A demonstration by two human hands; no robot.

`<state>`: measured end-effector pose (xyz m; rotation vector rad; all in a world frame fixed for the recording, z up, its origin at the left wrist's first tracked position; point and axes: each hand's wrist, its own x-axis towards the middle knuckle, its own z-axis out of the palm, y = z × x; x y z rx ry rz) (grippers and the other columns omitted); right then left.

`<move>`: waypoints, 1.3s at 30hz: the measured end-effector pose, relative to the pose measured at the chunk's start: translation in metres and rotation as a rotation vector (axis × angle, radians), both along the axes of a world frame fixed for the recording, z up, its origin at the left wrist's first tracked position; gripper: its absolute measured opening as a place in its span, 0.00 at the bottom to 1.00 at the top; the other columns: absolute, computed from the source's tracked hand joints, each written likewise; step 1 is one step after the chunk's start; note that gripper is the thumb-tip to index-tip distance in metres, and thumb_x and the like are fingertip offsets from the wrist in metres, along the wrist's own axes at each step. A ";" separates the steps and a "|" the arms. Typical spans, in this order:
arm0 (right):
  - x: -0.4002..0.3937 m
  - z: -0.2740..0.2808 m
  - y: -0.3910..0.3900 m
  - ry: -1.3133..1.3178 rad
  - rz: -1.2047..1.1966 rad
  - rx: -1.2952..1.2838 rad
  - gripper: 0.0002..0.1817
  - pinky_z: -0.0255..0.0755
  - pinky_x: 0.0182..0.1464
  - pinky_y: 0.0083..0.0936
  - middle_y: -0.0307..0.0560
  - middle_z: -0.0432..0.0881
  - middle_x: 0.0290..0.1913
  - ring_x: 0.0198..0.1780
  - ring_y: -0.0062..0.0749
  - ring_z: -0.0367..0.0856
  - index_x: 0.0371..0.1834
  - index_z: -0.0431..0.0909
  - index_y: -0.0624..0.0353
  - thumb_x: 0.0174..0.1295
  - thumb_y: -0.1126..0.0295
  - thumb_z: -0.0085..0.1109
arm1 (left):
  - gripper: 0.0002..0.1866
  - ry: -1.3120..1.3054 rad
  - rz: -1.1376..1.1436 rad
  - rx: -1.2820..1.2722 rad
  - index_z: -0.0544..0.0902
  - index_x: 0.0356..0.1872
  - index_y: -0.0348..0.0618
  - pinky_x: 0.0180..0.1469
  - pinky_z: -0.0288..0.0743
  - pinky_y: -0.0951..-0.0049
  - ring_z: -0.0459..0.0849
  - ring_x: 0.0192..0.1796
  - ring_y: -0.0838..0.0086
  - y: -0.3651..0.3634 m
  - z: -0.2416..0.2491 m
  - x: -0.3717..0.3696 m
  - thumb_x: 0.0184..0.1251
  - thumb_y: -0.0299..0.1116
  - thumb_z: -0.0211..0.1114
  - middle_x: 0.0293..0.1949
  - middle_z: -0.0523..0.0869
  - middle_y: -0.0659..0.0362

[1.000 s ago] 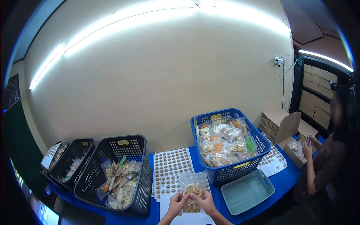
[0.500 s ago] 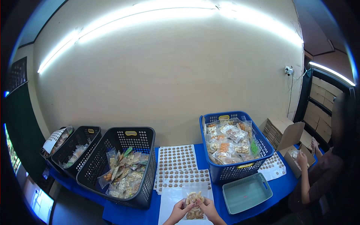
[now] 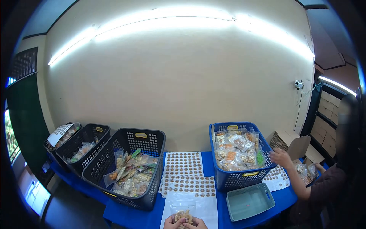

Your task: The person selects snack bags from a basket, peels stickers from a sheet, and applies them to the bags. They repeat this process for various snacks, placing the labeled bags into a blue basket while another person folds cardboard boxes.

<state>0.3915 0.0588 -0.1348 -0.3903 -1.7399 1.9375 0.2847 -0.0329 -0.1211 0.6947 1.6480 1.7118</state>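
A clear plastic bag of pale, curved snack pieces (image 3: pixel 183 214) is at the bottom middle of the head view. My left hand (image 3: pixel 171 222) grips its left side, and my right hand (image 3: pixel 197 223) grips its right side, thumbs close together on the front. The bag's upper part lies flat and looks unfilled; its lower part is cut off by the frame edge. Beneath the bag lies white backing paper (image 3: pixel 209 213). Just beyond are sheets of round brown stickers (image 3: pixel 184 168).
A black basket (image 3: pixel 126 200) of snack packets stands left, with more dark baskets behind it. On the right are a full blue basket (image 3: pixel 238 185) and a green tray (image 3: pixel 249 219). At far right, a person (image 3: pixel 324 191) works beside cardboard boxes (image 3: pixel 299 147).
My hands and the bag sit lower and further left in the view, which has itself shifted. The other person's hand has risen towards the blue basket.
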 end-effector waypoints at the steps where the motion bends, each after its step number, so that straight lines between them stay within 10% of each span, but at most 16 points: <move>1: 0.002 -0.001 -0.004 -0.010 -0.001 -0.002 0.16 0.68 0.42 0.17 0.38 0.76 0.38 0.39 0.19 0.72 0.46 0.72 0.62 0.54 0.72 0.57 | 0.13 -0.073 -0.022 0.089 0.77 0.38 0.38 0.36 0.71 0.81 0.76 0.34 0.80 -0.001 -0.011 0.001 0.54 0.35 0.64 0.33 0.80 0.60; 18: 0.039 0.010 -0.076 -0.155 -0.074 -0.250 0.14 0.70 0.40 0.15 0.42 0.77 0.38 0.38 0.21 0.74 0.45 0.73 0.63 0.60 0.65 0.51 | 0.16 -0.154 -0.185 -0.067 0.75 0.43 0.33 0.39 0.71 0.82 0.76 0.37 0.83 -0.081 -0.002 0.024 0.58 0.35 0.60 0.35 0.80 0.61; 21: 0.032 -0.077 -0.072 -0.134 -0.278 -0.018 0.15 0.70 0.41 0.16 0.42 0.77 0.37 0.39 0.22 0.75 0.46 0.72 0.63 0.60 0.65 0.51 | 0.16 -0.044 -0.121 0.013 0.77 0.38 0.34 0.34 0.70 0.84 0.75 0.33 0.85 -0.084 0.000 0.041 0.56 0.37 0.62 0.31 0.80 0.62; 24: 0.048 0.005 -0.091 -0.063 -0.066 -0.280 0.16 0.71 0.41 0.17 0.42 0.77 0.38 0.39 0.23 0.75 0.47 0.71 0.64 0.59 0.66 0.52 | 0.14 0.022 -0.062 -0.095 0.77 0.34 0.35 0.29 0.67 0.85 0.73 0.29 0.86 -0.092 -0.004 0.039 0.55 0.37 0.64 0.27 0.78 0.64; 28: 0.042 -0.052 -0.089 -0.119 -0.186 0.050 0.18 0.71 0.42 0.18 0.42 0.76 0.40 0.40 0.23 0.74 0.50 0.69 0.64 0.57 0.70 0.54 | 0.13 0.151 -0.057 -0.224 0.76 0.33 0.35 0.28 0.67 0.86 0.73 0.28 0.87 -0.096 -0.005 0.034 0.57 0.37 0.62 0.27 0.78 0.63; 33: 0.047 0.005 -0.097 -0.059 -0.031 -0.227 0.20 0.70 0.45 0.19 0.43 0.75 0.43 0.42 0.23 0.74 0.52 0.67 0.62 0.56 0.71 0.55 | 0.08 -0.183 0.155 0.257 0.75 0.33 0.35 0.35 0.74 0.80 0.78 0.32 0.79 -0.079 0.027 0.023 0.63 0.31 0.54 0.31 0.80 0.59; 39: 0.035 0.016 -0.072 0.008 -0.094 0.042 0.22 0.68 0.39 0.18 0.41 0.73 0.43 0.39 0.22 0.73 0.51 0.65 0.60 0.53 0.70 0.59 | 0.07 0.120 0.166 0.235 0.76 0.28 0.35 0.32 0.70 0.84 0.76 0.28 0.84 -0.062 0.050 0.002 0.61 0.29 0.56 0.25 0.79 0.62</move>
